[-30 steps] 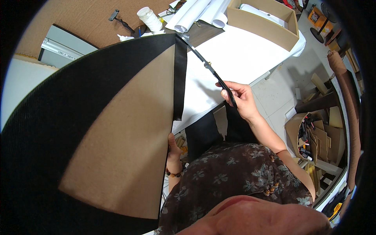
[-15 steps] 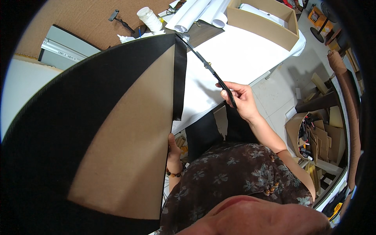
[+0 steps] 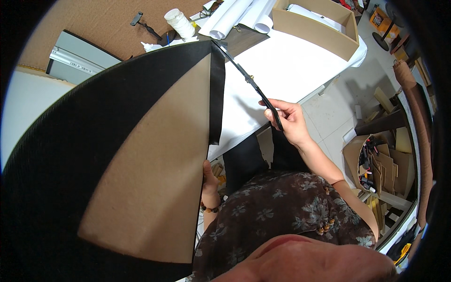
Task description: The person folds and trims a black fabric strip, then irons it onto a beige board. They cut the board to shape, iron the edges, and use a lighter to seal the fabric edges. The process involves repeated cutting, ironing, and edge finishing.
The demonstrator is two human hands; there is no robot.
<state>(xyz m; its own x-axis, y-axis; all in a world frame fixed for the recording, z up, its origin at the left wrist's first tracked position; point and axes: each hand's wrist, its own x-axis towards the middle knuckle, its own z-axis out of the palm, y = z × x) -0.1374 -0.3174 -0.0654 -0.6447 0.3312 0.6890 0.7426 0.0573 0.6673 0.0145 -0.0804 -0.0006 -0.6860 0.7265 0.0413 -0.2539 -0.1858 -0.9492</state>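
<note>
A large board with a bare tan middle (image 3: 150, 178) and a curved outer edge stands tilted at my left. Black sheet material (image 3: 66, 145) covers its border, and a loose black flap (image 3: 216, 101) sticks out along the straight right edge. My left hand (image 3: 210, 182) grips that edge lower down; its thumb shows and its fingers are hidden behind the board. In my right hand (image 3: 292, 122) are black-handled scissors (image 3: 252, 82), pointing up and left. Their blade tips meet the top corner of the flap; whether the blades are parted is too small to tell.
A white-topped table (image 3: 277, 61) lies beyond the board. On it are white paper rolls (image 3: 235, 21), a spool of white cord (image 3: 179, 23) and an open tan box (image 3: 319, 35). A phone-clip stand (image 3: 152, 30) is behind. Cardboard scraps (image 3: 387, 164) fill a bin at right.
The board has shifted very slightly right at its straight edge, with my left hand moving along. The scissors and my right hand have hardly moved.
</note>
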